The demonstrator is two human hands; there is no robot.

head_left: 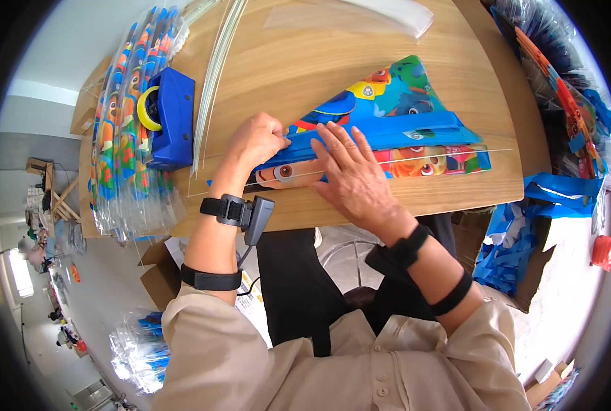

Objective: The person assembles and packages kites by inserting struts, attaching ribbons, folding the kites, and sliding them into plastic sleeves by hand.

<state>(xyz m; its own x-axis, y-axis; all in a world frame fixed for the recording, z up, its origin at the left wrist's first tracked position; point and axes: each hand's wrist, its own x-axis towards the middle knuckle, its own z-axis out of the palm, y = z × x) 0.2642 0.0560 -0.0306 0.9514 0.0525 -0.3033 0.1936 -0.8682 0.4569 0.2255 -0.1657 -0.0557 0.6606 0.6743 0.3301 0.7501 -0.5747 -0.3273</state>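
Observation:
A colourful printed sheet with cartoon figures lies partly folded on the wooden table. Across it runs a blue strip. My left hand is closed at the left end of the strip, its fingertips pinched at the edge; what they hold is too small to make out. My right hand lies flat on the strip and the sheet, fingers stretched out. A thin pale rod extends along the front part of the sheet and passes beneath my right hand.
At the left are a blue tape dispenser and wrapped printed rolls. Thin white rods lie beside them. Clear plastic sheets are at the back. A box of blue strips stands below the right edge.

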